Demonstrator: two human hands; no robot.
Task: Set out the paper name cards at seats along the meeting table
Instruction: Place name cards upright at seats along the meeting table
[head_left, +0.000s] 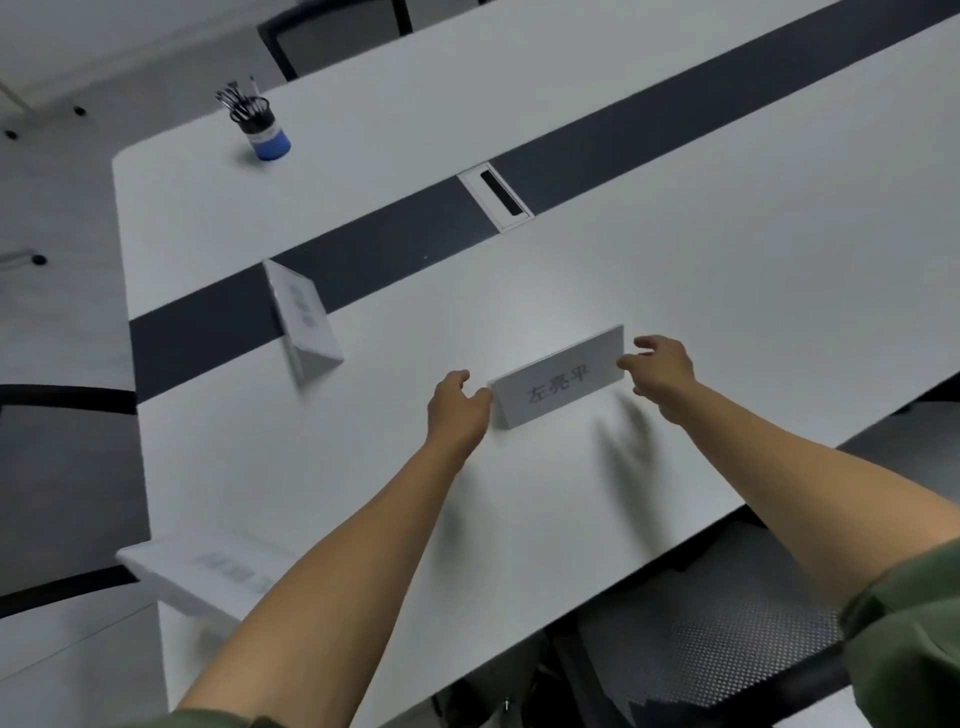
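A folded white name card (558, 382) with dark printed characters stands on the white meeting table (727, 291). My left hand (457, 408) pinches its left end and my right hand (662, 371) pinches its right end. A second tent card (304, 322) stands to the left, by the table's dark centre strip. A third card (208, 574) sits blurred at the near left corner, partly behind my left forearm.
A blue pen cup (260, 124) with several pens stands at the far left end of the table. A cable port (496, 195) is set in the dark strip. Black mesh chairs sit at the near edge (717, 623), the left (62, 415) and beyond the table (332, 31).
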